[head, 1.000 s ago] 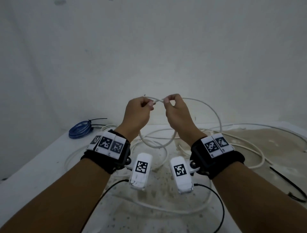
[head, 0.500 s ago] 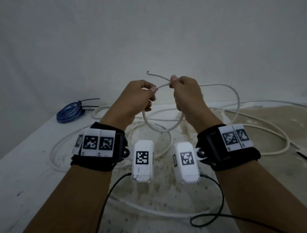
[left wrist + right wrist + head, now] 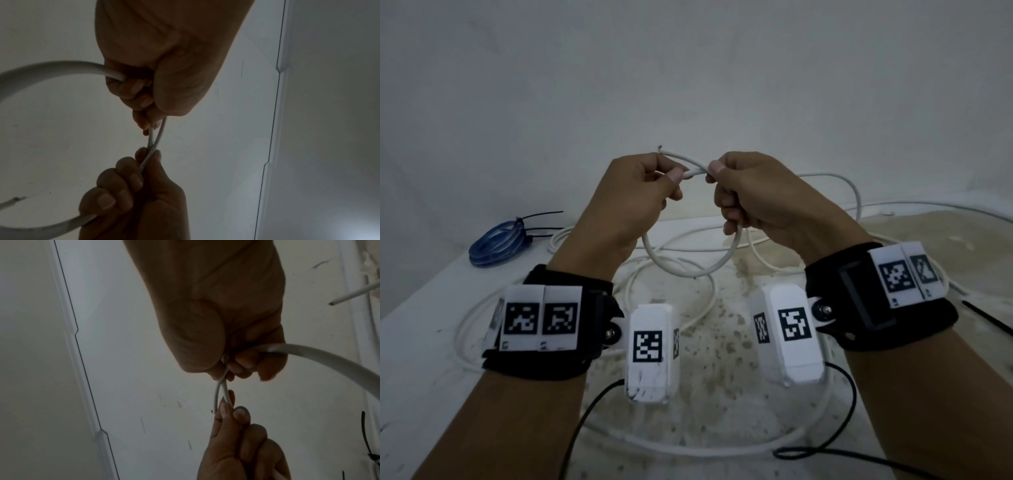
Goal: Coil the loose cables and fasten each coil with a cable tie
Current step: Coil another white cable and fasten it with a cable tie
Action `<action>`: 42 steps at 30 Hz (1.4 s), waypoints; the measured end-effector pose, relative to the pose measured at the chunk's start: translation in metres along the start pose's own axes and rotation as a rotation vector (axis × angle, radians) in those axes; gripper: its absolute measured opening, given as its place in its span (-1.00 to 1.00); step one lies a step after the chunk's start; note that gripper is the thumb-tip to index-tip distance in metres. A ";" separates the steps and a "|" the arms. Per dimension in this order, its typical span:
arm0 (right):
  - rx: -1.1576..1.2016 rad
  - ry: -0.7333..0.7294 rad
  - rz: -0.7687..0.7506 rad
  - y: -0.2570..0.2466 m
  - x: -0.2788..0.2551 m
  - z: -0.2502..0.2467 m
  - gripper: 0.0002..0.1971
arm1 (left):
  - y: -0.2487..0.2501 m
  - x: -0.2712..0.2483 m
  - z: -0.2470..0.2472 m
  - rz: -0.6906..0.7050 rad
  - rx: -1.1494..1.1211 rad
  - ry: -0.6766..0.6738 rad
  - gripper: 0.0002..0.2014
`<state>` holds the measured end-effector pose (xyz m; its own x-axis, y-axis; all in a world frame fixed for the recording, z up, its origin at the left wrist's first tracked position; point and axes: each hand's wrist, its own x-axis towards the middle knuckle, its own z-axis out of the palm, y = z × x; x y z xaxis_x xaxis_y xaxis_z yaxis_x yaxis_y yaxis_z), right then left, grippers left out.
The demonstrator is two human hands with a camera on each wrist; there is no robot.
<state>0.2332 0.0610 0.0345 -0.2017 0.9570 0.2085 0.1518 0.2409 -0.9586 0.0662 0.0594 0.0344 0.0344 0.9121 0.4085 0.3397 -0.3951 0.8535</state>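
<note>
We see the white cable [image 3: 690, 270] lifted above the counter [image 3: 421, 359], its small loop hanging toward 6 o'clock between the left hand [image 3: 630, 202] and right hand [image 3: 753, 195], both curled tight around it. Its cut end points to 10 o'clock (the crossing strands blur together in the dim wrist views), and the rest trails off to 3 o'clock, cut off by the frame edge.

Both hands are raised side by side above the table [image 3: 421, 342], the left hand [image 3: 626, 202] left of the right hand [image 3: 763, 202]. A cable [image 3: 688, 270] loop hangs between them; a tied coil [image 3: 496, 243] lies far left.
</note>
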 end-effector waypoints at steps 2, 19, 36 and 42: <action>0.015 0.001 -0.001 -0.001 -0.002 -0.001 -0.77 | 0.000 -0.001 0.002 0.018 -0.001 0.001 -0.85; -0.060 -0.033 -0.040 0.001 0.000 0.003 -0.83 | -0.002 -0.003 0.004 0.014 -0.019 -0.003 -0.86; 0.157 0.143 -0.071 -0.005 0.002 -0.002 -0.83 | 0.003 -0.003 0.016 -0.094 -0.256 0.190 -0.82; -0.001 0.086 -0.013 -0.007 -0.004 -0.003 -0.78 | -0.003 -0.002 0.017 -0.069 -0.193 0.232 -0.79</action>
<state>0.2357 0.0562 0.0407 -0.1196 0.9642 0.2366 0.1512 0.2533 -0.9555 0.0810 0.0609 0.0257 -0.2053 0.8972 0.3909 0.1482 -0.3663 0.9186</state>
